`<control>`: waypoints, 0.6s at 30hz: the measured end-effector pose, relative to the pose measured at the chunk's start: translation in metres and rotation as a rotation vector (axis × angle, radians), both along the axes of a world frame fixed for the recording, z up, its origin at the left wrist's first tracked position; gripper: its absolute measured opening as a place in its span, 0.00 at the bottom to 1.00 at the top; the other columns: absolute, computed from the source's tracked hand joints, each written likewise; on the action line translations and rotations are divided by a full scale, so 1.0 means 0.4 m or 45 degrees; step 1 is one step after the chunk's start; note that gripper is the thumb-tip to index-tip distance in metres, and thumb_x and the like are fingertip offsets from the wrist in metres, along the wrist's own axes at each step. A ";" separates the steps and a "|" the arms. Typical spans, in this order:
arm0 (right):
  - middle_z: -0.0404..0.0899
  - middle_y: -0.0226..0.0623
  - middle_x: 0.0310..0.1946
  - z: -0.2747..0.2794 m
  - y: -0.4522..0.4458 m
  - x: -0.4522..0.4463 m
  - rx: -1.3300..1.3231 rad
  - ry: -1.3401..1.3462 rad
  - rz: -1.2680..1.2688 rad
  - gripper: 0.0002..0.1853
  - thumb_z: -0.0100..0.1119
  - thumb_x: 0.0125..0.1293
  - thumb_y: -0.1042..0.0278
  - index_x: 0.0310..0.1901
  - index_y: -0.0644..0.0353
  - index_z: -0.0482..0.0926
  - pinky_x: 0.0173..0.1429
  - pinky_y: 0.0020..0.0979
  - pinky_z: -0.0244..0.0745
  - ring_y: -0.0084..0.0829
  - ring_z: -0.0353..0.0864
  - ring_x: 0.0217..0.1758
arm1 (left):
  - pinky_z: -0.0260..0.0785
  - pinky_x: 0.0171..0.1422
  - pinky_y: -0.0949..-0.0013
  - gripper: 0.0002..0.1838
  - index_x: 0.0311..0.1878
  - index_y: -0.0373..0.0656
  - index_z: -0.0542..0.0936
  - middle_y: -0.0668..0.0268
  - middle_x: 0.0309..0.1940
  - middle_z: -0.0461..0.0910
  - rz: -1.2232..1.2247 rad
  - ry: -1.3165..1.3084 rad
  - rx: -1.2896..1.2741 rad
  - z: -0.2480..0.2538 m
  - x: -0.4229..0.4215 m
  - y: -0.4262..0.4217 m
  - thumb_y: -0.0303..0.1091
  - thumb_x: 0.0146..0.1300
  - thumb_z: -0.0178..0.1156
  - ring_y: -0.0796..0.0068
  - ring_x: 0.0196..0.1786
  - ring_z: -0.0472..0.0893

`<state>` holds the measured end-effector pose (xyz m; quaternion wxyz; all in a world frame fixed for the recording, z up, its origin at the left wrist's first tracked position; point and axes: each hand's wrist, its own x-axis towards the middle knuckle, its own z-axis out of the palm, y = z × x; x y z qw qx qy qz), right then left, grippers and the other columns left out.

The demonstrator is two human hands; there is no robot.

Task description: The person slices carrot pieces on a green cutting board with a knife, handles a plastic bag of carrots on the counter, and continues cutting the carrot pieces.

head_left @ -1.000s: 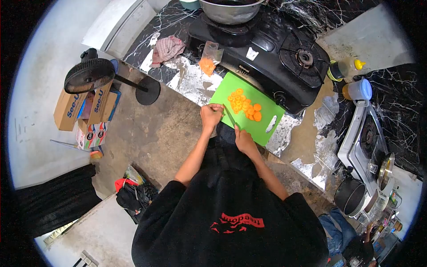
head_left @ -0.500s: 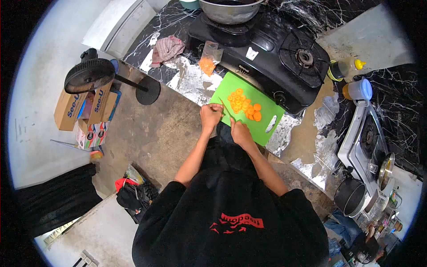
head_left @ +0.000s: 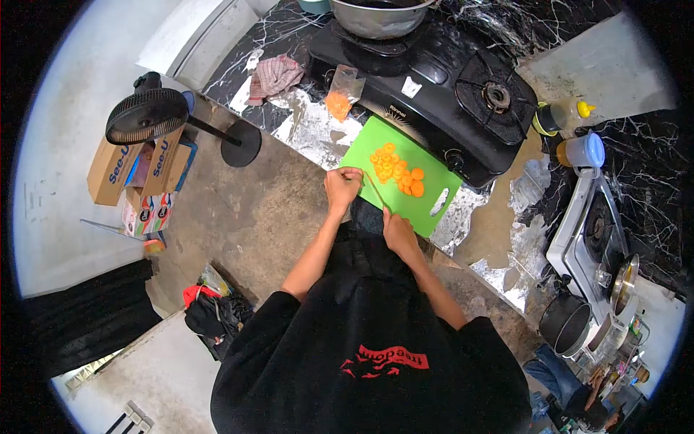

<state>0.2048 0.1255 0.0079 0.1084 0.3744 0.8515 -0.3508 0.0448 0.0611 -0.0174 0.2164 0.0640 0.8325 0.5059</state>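
Observation:
A green cutting board (head_left: 423, 213) lies along the counter's front edge, with round orange carrot slices (head_left: 394, 168) heaped in its middle. My right hand (head_left: 398, 233) is closed around the handle of a knife (head_left: 376, 191). The thin blade slants over the board's near edge, pointing up and left. At the board's left corner, my left hand (head_left: 342, 191) has its fingers pinched together close to the knife tip. What they hold, if anything, is too small to make out.
Behind the board stands a black gas stove (head_left: 426, 94) with a large metal pan (head_left: 381, 20). A clear bag of orange bits (head_left: 338, 105) and a checked cloth (head_left: 275, 78) lie to the left. A fan (head_left: 148, 116) stands on the floor. Another person (head_left: 564, 380) is at lower right.
My right hand has moved slightly right and down, drawing the knife back from my left hand. The left hand stays almost in place. The carrot slices look the same.

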 end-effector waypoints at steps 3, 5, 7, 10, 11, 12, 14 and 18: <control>0.75 0.69 0.27 -0.005 0.002 0.001 -0.047 -0.041 -0.036 0.35 0.31 0.73 0.47 0.28 0.76 0.76 0.45 0.55 0.72 0.65 0.76 0.36 | 0.74 0.34 0.70 0.07 0.28 0.36 0.85 0.59 0.21 0.83 0.001 0.039 -0.034 0.004 0.005 0.001 0.29 0.50 0.61 0.71 0.24 0.83; 0.75 0.69 0.27 -0.003 0.003 0.000 -0.050 -0.007 -0.032 0.36 0.29 0.73 0.46 0.30 0.75 0.76 0.45 0.55 0.72 0.65 0.76 0.36 | 0.74 0.34 0.70 0.07 0.28 0.37 0.85 0.59 0.21 0.83 -0.005 0.081 -0.054 0.012 0.006 0.000 0.29 0.50 0.61 0.70 0.24 0.83; 0.75 0.69 0.27 -0.012 0.007 -0.001 -0.051 0.020 -0.019 0.35 0.29 0.73 0.46 0.29 0.75 0.76 0.45 0.55 0.72 0.65 0.76 0.35 | 0.74 0.34 0.70 0.07 0.29 0.38 0.85 0.59 0.21 0.83 -0.006 0.070 -0.066 0.020 0.006 0.000 0.29 0.49 0.60 0.70 0.24 0.83; 0.75 0.68 0.26 -0.026 0.010 -0.007 -0.074 0.042 -0.012 0.35 0.30 0.73 0.47 0.28 0.75 0.76 0.44 0.55 0.72 0.65 0.77 0.34 | 0.74 0.34 0.69 0.07 0.29 0.38 0.85 0.58 0.21 0.82 -0.017 0.063 -0.097 0.010 0.002 -0.002 0.29 0.50 0.60 0.70 0.24 0.83; 0.75 0.68 0.25 -0.030 0.011 -0.007 -0.097 0.036 -0.020 0.35 0.30 0.73 0.47 0.27 0.75 0.76 0.43 0.55 0.72 0.64 0.77 0.33 | 0.74 0.34 0.69 0.07 0.29 0.38 0.85 0.58 0.21 0.82 -0.018 0.064 -0.098 0.004 0.000 -0.002 0.29 0.50 0.60 0.70 0.24 0.83; 0.75 0.68 0.25 -0.030 0.009 -0.008 -0.096 0.036 -0.021 0.35 0.30 0.73 0.47 0.27 0.75 0.76 0.43 0.55 0.72 0.64 0.77 0.33 | 0.74 0.34 0.69 0.07 0.29 0.38 0.85 0.59 0.21 0.83 -0.005 0.070 -0.098 0.001 -0.001 -0.001 0.29 0.49 0.60 0.70 0.24 0.83; 0.75 0.67 0.25 -0.030 0.003 -0.010 -0.103 0.095 0.010 0.35 0.31 0.73 0.48 0.26 0.75 0.75 0.42 0.55 0.72 0.64 0.77 0.32 | 0.74 0.34 0.69 0.07 0.29 0.38 0.85 0.59 0.21 0.83 0.005 0.077 -0.099 -0.005 -0.002 -0.001 0.29 0.49 0.61 0.70 0.24 0.83; 0.75 0.67 0.25 0.010 -0.004 -0.018 -0.120 0.083 -0.041 0.34 0.32 0.73 0.49 0.26 0.75 0.75 0.42 0.55 0.72 0.65 0.77 0.32 | 0.74 0.35 0.69 0.06 0.29 0.37 0.85 0.59 0.21 0.83 0.000 0.030 -0.056 0.007 0.000 -0.002 0.28 0.50 0.62 0.70 0.24 0.83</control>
